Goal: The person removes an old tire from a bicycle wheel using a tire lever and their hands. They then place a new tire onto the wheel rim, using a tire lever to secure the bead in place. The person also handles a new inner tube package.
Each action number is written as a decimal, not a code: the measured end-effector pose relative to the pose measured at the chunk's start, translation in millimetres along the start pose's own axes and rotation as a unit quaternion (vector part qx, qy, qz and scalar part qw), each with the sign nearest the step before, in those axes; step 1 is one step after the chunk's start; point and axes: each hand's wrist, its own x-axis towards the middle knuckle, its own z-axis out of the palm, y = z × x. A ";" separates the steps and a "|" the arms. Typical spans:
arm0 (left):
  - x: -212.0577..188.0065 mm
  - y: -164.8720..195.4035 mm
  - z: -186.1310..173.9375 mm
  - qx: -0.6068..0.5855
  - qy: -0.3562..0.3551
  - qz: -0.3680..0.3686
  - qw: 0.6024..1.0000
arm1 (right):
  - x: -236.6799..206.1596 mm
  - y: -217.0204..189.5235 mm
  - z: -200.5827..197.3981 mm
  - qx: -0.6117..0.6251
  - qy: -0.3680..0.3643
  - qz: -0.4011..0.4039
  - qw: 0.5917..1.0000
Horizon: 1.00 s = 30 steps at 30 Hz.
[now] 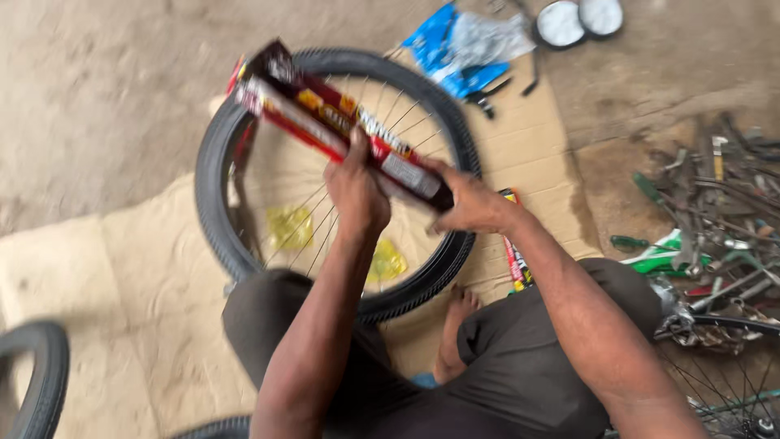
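I hold a long, narrow red and dark cardboard box (325,122) slantwise in front of me, above a bicycle wheel. My left hand (356,191) grips the box around its middle. My right hand (470,199) holds the lower right end of the box. The spoked bicycle wheel (215,203) with a black tyre lies flat on cardboard sheets (146,268) on the ground, beyond my knees. Two small yellow plastic packets (290,226) lie inside the wheel. I am squatting, in dark shorts, with a bare foot (457,325) near the tyre.
A heap of metal tools and parts (715,219) lies at the right. A blue plastic bag (459,49) and two round white parts (578,18) sit at the top. Another similar box (515,264) lies by my right knee. Tyres show at the lower left (36,378) and lower right (731,382).
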 end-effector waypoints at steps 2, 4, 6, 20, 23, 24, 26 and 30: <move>4.8 14.0 -2.5 -0.061 0.021 0.004 0.998 | 8.1 -0.2 20.8 0.030 0.058 0.030 0.997; 16.2 38.0 -11.7 -0.117 0.024 0.006 0.993 | 14.7 1.3 26.8 -0.001 0.095 0.034 0.995; 35.0 89.9 -45.1 -0.098 0.023 0.064 0.993 | 18.4 5.9 20.3 -0.078 0.105 0.016 0.991; -134.2 281.2 -442.3 0.816 0.456 -0.005 0.355 | 12.9 23.8 7.3 0.040 0.134 0.147 0.979; -109.3 263.2 -382.7 0.765 0.304 0.265 0.502 | 16.7 9.0 30.7 0.249 0.079 0.166 0.951; -93.6 256.6 -347.0 0.720 0.243 0.295 0.579 | 25.8 3.5 33.8 0.326 0.068 0.168 0.928; -61.5 231.4 -259.3 0.617 0.061 0.370 0.692 | 38.4 -8.9 35.8 0.392 0.072 0.149 0.905; -35.8 129.6 -71.1 0.735 -0.070 0.164 0.654 | 44.7 -33.7 43.3 0.441 0.160 0.135 0.873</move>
